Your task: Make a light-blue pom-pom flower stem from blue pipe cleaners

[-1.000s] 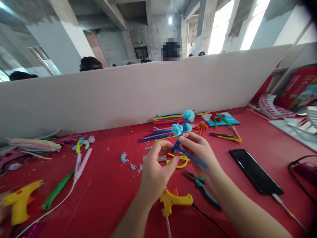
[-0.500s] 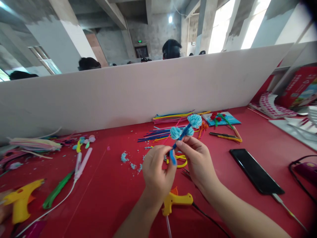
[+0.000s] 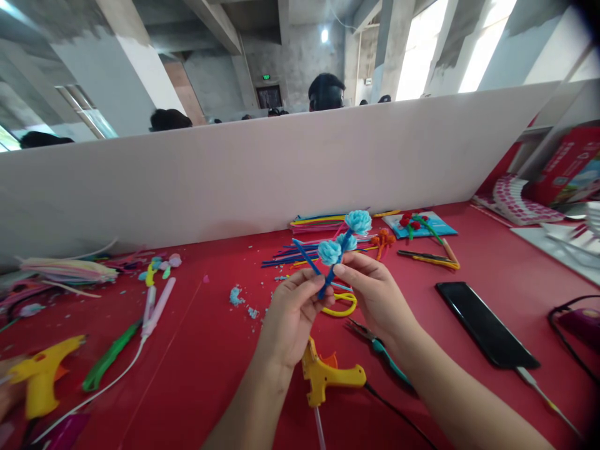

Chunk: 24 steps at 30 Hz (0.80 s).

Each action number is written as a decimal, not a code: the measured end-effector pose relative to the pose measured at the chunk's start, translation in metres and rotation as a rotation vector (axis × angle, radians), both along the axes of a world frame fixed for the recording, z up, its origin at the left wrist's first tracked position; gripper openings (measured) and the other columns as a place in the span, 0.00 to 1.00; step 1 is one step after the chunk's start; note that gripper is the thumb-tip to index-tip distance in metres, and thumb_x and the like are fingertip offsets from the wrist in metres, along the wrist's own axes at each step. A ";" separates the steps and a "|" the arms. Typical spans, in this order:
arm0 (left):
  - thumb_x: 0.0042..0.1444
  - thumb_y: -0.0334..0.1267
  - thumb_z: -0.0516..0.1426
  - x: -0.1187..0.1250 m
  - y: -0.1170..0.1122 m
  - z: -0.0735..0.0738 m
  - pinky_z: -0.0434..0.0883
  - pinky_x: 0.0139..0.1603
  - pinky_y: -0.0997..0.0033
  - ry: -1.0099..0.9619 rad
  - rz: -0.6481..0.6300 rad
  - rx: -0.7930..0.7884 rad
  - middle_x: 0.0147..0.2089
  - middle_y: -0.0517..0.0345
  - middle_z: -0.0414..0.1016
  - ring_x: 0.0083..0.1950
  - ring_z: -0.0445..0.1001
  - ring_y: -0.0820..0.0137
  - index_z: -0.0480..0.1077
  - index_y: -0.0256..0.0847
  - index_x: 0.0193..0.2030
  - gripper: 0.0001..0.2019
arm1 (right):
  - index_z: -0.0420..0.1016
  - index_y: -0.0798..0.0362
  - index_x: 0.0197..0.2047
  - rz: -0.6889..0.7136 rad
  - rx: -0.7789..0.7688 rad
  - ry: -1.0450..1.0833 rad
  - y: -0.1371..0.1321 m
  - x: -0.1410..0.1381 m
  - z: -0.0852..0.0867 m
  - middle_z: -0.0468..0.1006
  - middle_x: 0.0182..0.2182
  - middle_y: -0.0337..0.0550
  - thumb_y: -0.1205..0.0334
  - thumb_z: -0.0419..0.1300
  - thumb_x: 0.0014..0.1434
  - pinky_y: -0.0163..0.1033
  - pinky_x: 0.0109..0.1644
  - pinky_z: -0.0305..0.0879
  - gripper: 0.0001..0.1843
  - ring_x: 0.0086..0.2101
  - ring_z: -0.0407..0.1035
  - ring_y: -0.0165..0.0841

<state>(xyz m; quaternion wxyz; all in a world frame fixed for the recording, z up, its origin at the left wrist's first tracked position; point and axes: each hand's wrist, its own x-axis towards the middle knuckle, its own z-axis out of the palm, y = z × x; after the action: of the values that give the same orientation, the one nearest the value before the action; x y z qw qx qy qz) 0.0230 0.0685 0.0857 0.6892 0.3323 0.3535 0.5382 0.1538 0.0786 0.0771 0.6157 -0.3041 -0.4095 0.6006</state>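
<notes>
Above the middle of the red surface [image 3: 210, 350], in the head view, both hands hold a pompom sprig [image 3: 330, 252] upright and clear of the cloth, its light-blue tufts rising just above the fingertips. The right hand [image 3: 375, 297] is pinched shut on the sprig's stem directly under the tufts. The left hand [image 3: 290, 312] is closed, thumb against forefinger, on a blue pipe cleaner [image 3: 302, 253] whose free end slants up and to the left from the same stem. The step in hand appears to be binding this strand round the stem; a further turn would call for a steady right-hand pinch while the left leads the strand close around it. Beneath the hands lie a yellow loop [image 3: 340, 307], pliers [image 3: 379, 347] and a yellow glue gun [image 3: 328, 375]. Loose pipe cleaners [image 3: 323, 220] lie beyond, near the white partition [image 3: 281, 175], and a phone [image 3: 485, 325] lies to the right.
</notes>
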 end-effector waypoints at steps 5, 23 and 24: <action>0.48 0.32 0.62 0.006 -0.002 -0.003 0.69 0.36 0.77 0.195 0.205 0.232 0.31 0.60 0.75 0.30 0.71 0.77 0.74 0.37 0.32 0.03 | 0.74 0.51 0.27 -0.027 0.030 -0.134 0.001 0.002 -0.002 0.72 0.24 0.33 0.60 0.65 0.50 0.31 0.33 0.62 0.06 0.26 0.65 0.26; 0.49 0.33 0.60 0.003 -0.003 0.004 0.55 0.20 0.79 -0.214 -0.348 -0.158 0.16 0.62 0.61 0.17 0.57 0.82 0.70 0.33 0.26 0.05 | 0.77 0.51 0.28 0.193 0.055 -0.025 0.003 0.013 -0.007 0.74 0.24 0.38 0.59 0.66 0.47 0.37 0.33 0.65 0.05 0.25 0.67 0.30; 0.48 0.33 0.60 0.003 -0.004 0.004 0.55 0.20 0.79 -0.215 -0.358 -0.156 0.16 0.62 0.61 0.17 0.57 0.81 0.70 0.33 0.25 0.05 | 0.77 0.51 0.28 0.203 0.059 -0.022 0.004 0.013 -0.008 0.74 0.24 0.38 0.60 0.66 0.47 0.37 0.34 0.65 0.05 0.25 0.67 0.30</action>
<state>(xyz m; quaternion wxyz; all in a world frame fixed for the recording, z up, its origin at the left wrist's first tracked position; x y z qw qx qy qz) 0.0264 0.0646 0.0900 0.8311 0.2760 0.2539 0.4106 0.1666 0.0823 0.0693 0.5561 -0.2493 -0.4623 0.6441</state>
